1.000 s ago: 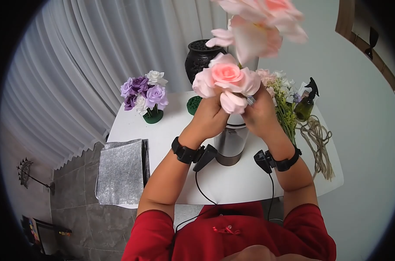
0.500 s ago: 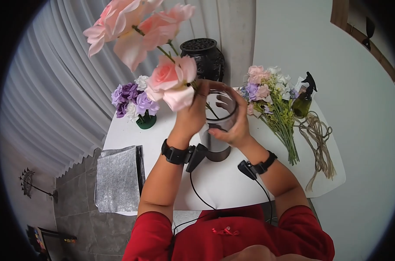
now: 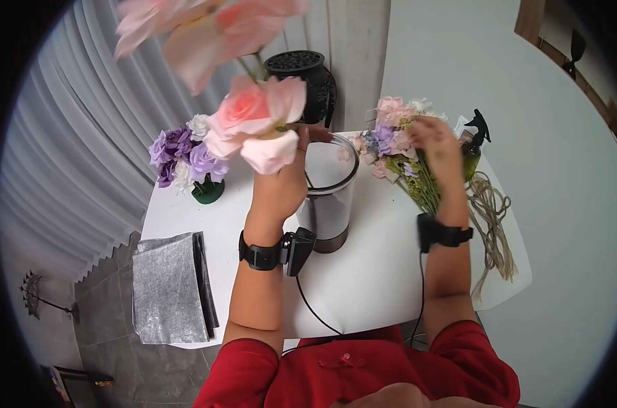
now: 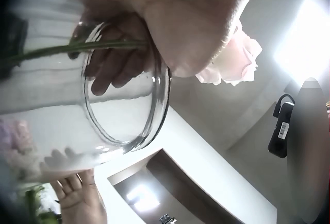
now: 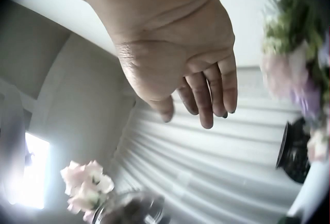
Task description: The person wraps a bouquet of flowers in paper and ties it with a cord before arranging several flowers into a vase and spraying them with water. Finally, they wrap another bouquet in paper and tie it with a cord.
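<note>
In the head view, large pink roses (image 3: 244,119) rise above my left hand (image 3: 279,187), which curls round the back-left rim of a clear glass vase (image 3: 332,204). In the left wrist view a green stem (image 4: 77,48) runs inside the vase (image 4: 131,136), and the left hand's fingers (image 4: 121,69) show through the glass. Whether they also grip the stem is unclear. My right hand (image 3: 439,153), fingers spread and slightly bent, is over the mixed pastel flowers (image 3: 390,139); the right wrist view shows this hand (image 5: 180,64) holding nothing.
Purple and white roses (image 3: 186,160) stand in green foam at the left, behind grey sheets (image 3: 169,289). A black urn (image 3: 315,88) is at the back. Right of the mixed flowers are a spray bottle (image 3: 473,153) and loose twine (image 3: 492,234).
My right hand has left the vase and moved right, over the mixed flowers. The roses swung left from their first position, with a stem now in the vase; my left hand stays at the rim.
</note>
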{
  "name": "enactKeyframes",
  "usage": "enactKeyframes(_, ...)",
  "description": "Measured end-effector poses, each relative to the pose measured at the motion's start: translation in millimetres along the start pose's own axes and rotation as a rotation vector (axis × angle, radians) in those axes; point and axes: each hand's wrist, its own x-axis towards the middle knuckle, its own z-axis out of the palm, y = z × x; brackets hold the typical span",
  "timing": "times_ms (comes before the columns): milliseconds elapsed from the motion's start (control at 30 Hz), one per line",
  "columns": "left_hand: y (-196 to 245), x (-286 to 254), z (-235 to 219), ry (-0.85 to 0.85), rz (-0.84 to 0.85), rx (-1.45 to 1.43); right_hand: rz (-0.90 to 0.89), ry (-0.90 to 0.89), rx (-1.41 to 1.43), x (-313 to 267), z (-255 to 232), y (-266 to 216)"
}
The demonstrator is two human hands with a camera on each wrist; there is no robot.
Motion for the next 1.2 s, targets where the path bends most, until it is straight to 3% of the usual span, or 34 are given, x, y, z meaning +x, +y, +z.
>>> enactKeyframes(67,1.4,-0.5,-1.3,0.004,0.097,0.087,0.118,0.198,0.006,16.7,-34.8,38.8)
enactKeyframes(100,-0.2,-0.4,-2.3,0.005,0.094,0.094,0.175,0.223,-0.164,17.1,-47.1,45.3)
enactKeyframes(167,-4.4,1.0,-2.7,-0.013,0.136,0.069,0.246,0.169,-0.585,19.6,-64.5,78.2)
enactKeyframes(200,-3.0,0.5,-2.1,-0.017,0.136,0.072,0.249,0.171,-0.580,17.6,-61.7,85.7)
enactKeyframes(267,0.4,0.0,-0.1,0.002,-0.051,-0.059,0.436,-0.036,-0.799,13.6,-60.0,99.5)
enactKeyframes(400,-2.4,0.1,-3.5,-0.043,-0.047,-0.025,0.460,-0.040,-0.807,11.2,-49.9,106.4)
enactKeyframes(500,-1.9,-0.2,-2.8,-0.053,-0.034,-0.048,0.310,0.042,-0.715,12.1,-56.8,95.8)
enactKeyframes(567,-4.3,0.8,-2.4,-0.052,-0.026,-0.067,0.183,0.197,-0.710,10.2,-60.2,75.9)
enactKeyframes(700,-2.9,1.3,-1.4,-0.055,-0.051,-0.062,0.094,0.288,-0.608,10.3,-69.0,65.7)
enactKeyframes(833,-2.1,2.4,-0.5,-0.030,-0.019,-0.063,0.132,0.187,-0.618,9.6,-57.4,66.0)
enactKeyframes(867,-2.3,2.7,-0.4,-0.030,-0.020,-0.068,0.244,0.123,-0.619,12.0,-53.1,69.2)
enactKeyframes(1200,-4.0,2.7,-2.1,-0.035,-0.034,-0.082,0.312,-0.195,-0.667,2.9,-60.4,81.6)
